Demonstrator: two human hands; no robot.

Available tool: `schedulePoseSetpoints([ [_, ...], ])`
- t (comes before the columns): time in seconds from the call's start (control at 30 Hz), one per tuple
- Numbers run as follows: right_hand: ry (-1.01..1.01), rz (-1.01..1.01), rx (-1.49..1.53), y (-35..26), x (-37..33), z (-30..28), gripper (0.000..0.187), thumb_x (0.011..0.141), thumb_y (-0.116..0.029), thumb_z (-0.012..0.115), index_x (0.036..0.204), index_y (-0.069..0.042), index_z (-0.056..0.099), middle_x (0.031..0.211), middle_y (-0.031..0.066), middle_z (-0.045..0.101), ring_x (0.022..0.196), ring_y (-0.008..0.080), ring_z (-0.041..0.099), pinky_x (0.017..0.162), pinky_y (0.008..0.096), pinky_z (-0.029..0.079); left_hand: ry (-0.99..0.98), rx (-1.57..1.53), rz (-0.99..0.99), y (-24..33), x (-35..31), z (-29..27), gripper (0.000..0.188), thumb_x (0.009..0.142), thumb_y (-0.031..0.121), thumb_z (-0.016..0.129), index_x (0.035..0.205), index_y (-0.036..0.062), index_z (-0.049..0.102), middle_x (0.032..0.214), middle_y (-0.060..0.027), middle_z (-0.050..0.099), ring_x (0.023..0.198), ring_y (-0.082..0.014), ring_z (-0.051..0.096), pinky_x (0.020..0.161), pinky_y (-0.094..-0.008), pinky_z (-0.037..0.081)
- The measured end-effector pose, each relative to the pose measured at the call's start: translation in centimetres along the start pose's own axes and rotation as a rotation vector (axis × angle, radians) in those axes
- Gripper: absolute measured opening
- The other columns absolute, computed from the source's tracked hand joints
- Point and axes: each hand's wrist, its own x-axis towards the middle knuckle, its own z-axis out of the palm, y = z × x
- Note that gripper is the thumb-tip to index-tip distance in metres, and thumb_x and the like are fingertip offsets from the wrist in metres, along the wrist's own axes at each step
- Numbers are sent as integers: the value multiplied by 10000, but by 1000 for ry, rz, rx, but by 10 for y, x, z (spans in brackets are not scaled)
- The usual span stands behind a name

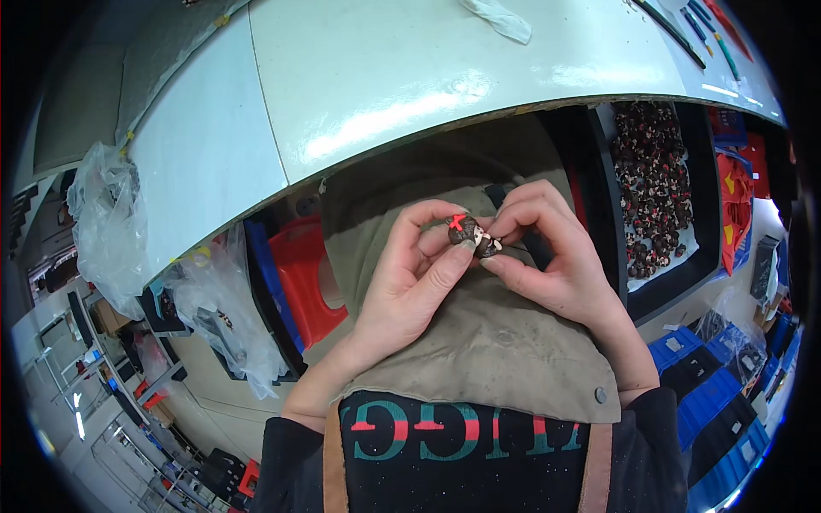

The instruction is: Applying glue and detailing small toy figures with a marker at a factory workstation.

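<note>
Between both hands, over my lap, is a small figurine [463,229] with a dark brown round head, a red bow-like mark and a pale face. My left hand [416,269] pinches its head between thumb and fingers. The fingertips of my right hand [547,244] close on the figurine's small dark body and pale limbs at its right end. Beneath the hands lies an olive-green apron [479,333], spread across my lap.
A pale worktable [368,77] curves across the far side, with a white cloth [500,19] and several pens or tools [710,34]. At right, a black tray [654,286] holds many similar dark figurines [650,188]. Plastic bags [107,222] and a red stool [308,278] are at left; blue crates [714,385] stand lower right.
</note>
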Motion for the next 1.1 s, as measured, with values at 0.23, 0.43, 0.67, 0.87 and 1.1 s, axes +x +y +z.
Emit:
schedulePoseSetpoints([
  [0.23, -26, 36, 85, 4, -3, 0, 263, 713, 12, 670, 937, -8, 532, 1000, 71, 449, 812, 104, 499, 720, 214, 440, -7, -22, -15, 2, -1, 1, 272, 947, 117, 459, 1185, 25, 364, 1187, -123, 501, 1058, -151, 515, 912, -294, 451],
  [0.43, -32, 70, 97, 2, -3, 2, 271, 707, 4, 681, 931, -12, 529, 992, 63, 442, 789, 91, 487, 701, 210, 433, 37, -39, -35, 1, -4, 1, 260, 945, 120, 466, 1174, 28, 383, 1087, -84, 515, 1005, -126, 521, 873, -278, 476],
  [0.67, 21, 46, 63, 4, -1, 7, 267, 692, -17, 712, 888, -23, 532, 926, 48, 488, 705, 92, 507, 634, 214, 443, 47, 4, -67, -1, -4, -1, 262, 940, 115, 477, 1171, 28, 390, 1069, -69, 515, 981, -109, 526, 852, -264, 480],
  [0.87, 48, 66, 85, 4, 0, 9, 254, 701, -9, 700, 888, -21, 529, 921, 45, 489, 707, 84, 506, 637, 209, 445, 53, -13, -33, -6, -2, -2, 275, 934, 95, 484, 1179, 19, 385, 1071, -76, 515, 981, -108, 532, 859, -255, 471],
  [1.1, 85, 46, 72, 7, 1, 12, 201, 720, 26, 663, 872, -20, 540, 919, 49, 496, 711, 87, 519, 622, 203, 453, 52, 151, 47, -9, 1, 0, 323, 929, 83, 494, 1224, 7, 388, 1107, -81, 524, 947, -106, 549, 847, -235, 453],
])
